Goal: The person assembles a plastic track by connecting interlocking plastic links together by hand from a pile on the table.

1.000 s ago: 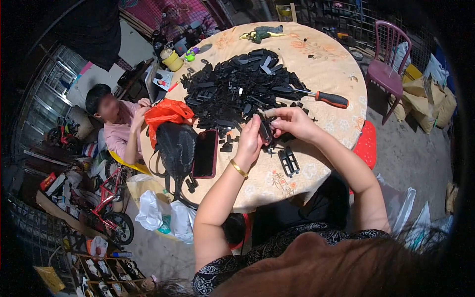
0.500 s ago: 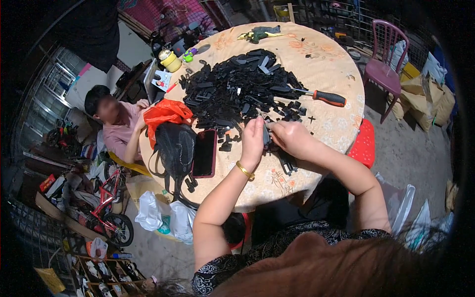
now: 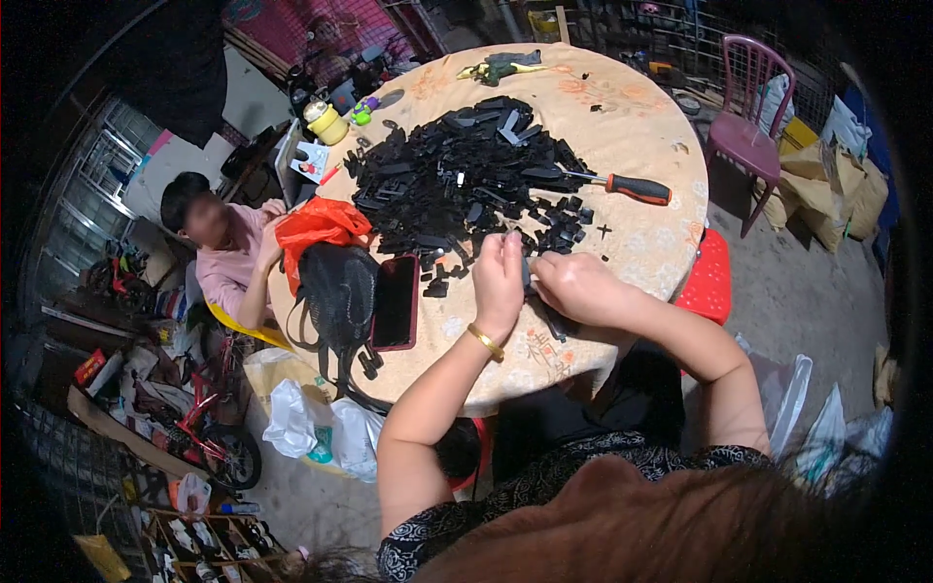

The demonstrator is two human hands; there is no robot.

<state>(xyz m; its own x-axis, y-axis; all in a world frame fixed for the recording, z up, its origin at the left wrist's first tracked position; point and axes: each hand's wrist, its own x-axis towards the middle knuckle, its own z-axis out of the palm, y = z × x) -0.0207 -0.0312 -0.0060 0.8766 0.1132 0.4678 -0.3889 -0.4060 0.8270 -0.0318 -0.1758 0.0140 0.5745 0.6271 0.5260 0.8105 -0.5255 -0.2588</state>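
Close together at the near side of the round table, my left hand (image 3: 499, 287) and my right hand (image 3: 580, 289) both grip a small dark plastic part (image 3: 528, 276). My left fingers stand upright along one side of it. The fingertips of my right hand are pinched at its other side, and much of the part is hidden between them. A big heap of black plastic pieces (image 3: 428, 180) lies just beyond my hands. Beneath my right hand a few more dark pieces (image 3: 555, 325) show on the cloth.
A screwdriver (image 3: 637, 188) lies right of the heap. Left of my hands are a phone (image 3: 396, 303), a black mesh bag (image 3: 336, 291) and a red plastic bag (image 3: 321, 228). Another person (image 3: 228, 243) sits at the left. A red stool (image 3: 707, 279) and a purple chair (image 3: 743, 136) stand right.
My right hand has come slightly nearer to me and covers more of the pieces under it. Both hands keep hold of the dark part. The whole view has shifted a little.
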